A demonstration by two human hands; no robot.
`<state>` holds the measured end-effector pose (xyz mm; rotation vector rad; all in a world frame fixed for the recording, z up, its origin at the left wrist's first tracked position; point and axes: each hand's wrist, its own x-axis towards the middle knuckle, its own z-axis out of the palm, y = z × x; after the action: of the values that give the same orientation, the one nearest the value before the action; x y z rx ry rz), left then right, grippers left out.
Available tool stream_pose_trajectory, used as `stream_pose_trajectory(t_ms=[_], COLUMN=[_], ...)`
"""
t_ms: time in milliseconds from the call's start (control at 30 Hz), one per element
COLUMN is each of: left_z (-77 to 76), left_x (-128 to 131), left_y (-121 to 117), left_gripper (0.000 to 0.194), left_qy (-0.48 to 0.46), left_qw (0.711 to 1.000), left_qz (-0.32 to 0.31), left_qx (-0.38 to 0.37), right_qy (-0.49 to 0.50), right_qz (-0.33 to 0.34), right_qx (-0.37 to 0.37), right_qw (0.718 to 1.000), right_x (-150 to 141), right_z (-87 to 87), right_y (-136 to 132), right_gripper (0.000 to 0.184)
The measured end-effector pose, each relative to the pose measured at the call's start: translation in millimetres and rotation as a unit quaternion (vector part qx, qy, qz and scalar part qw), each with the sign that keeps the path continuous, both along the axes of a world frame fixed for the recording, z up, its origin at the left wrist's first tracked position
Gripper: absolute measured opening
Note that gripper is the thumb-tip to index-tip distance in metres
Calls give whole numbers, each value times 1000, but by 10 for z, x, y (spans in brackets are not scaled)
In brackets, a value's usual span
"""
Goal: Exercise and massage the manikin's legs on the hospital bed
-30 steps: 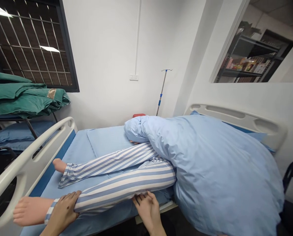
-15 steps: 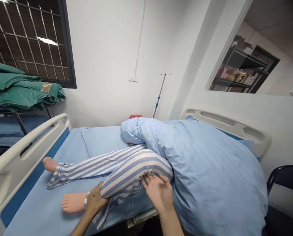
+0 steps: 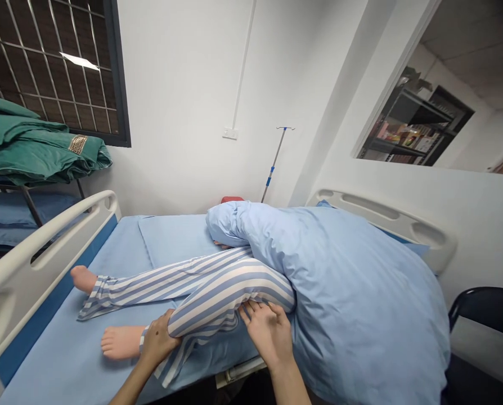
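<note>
A doll-like figure in blue-and-white striped trousers [image 3: 230, 284] lies on the bed with one knee bent. Its bare near foot [image 3: 120, 342] rests on the sheet beside my left hand, and the far foot [image 3: 83, 279] lies farther back. My left hand [image 3: 161, 337] is closed round the lower part of the near leg, its fingers partly hidden behind the fabric. Palm up, my right hand [image 3: 270, 332] touches the underside of the near thigh, fingers stretched out and thumb apart. A light blue quilt [image 3: 353, 281] covers the figure's upper body.
A cream footboard [image 3: 61, 230] stands at the left and a headboard [image 3: 378, 216] at the right. Behind the bed rises an IV pole [image 3: 272, 169]. A dark chair [image 3: 485, 337] stands at the right, green bedding [image 3: 40, 149] at the far left.
The view has shifted slightly. Both hands keep their places on the near leg, and the leg shows no clear movement.
</note>
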<state>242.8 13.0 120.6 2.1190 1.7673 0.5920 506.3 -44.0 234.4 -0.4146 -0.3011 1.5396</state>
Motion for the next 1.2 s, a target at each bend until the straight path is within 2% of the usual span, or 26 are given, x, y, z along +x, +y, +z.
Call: stream_pose_trajectory(t_ms=[133, 300, 467, 567, 633, 733, 833, 967, 1100, 1200], left_z=[59, 180, 466, 631, 673, 597, 428, 289, 309, 316], left_x=[-319, -900, -1364, -1454, -1438, -1366, -1316, -1309, -1330, -1355], left_y=[25, 43, -25, -124, -210, -345, -460, -537, -535, -500], left_gripper=[36, 52, 55, 57, 57, 60, 66, 67, 67, 66], left_qy=[39, 106, 204, 261, 288, 320, 334, 327, 320, 304], left_qw=[999, 993, 974, 960, 954, 946, 942, 944, 947, 952], left_qz=[-23, -39, -60, -64, -61, -46, -36, -34, -36, -30], left_qx=[11, 45, 78, 76, 60, 16, -17, -27, -18, -15], right_qy=[-4, 39, 72, 84, 86, 83, 81, 84, 90, 95], right_qz=[25, 34, 42, 44, 39, 28, 31, 46, 52, 54], right_qx=[-8, -48, -93, -126, -149, -179, -194, -194, -187, -167], right_qw=[1000, 998, 992, 987, 984, 980, 977, 976, 977, 980], right_x=[-79, -238, -419, -530, -597, -658, -654, -611, -584, -562], right_z=[-88, -350, -720, -1006, -1199, -1431, -1543, -1567, -1542, -1450], right_y=[-42, -93, -101, -72, -50, -41, -67, -107, -120, -134], right_gripper=[13, 3, 5, 9, 11, 15, 17, 15, 13, 11])
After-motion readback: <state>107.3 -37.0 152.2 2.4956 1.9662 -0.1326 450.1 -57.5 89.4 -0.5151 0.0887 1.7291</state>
